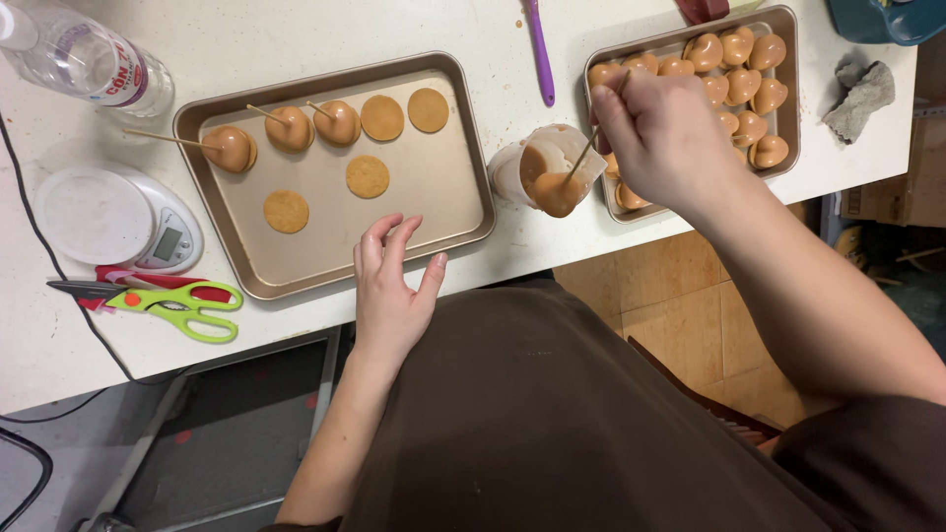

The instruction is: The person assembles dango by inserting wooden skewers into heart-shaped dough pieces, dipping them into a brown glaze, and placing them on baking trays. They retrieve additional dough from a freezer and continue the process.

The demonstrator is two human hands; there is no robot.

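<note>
My right hand (662, 138) is shut on a thin wooden skewer (588, 150) whose tip carries a caramel-coloured heart shape (555, 194) dipped in a tilted plastic cup (522, 167) of caramel coating. My left hand (389, 286) rests open on the front rim of a bronze baking tray (325, 261). On that tray lie three coated hearts on skewers (288, 128) and several round flat biscuits (367, 176). A second tray (786, 99) at the right holds several caramel heart shapes (749, 94).
A white kitchen scale (118, 219) and green-handled scissors (172, 303) lie at the left, a clear bottle (84, 54) at the far left. A purple spatula handle (540, 49) and a grey cloth (862, 96) lie at the back. The counter edge runs beside my body.
</note>
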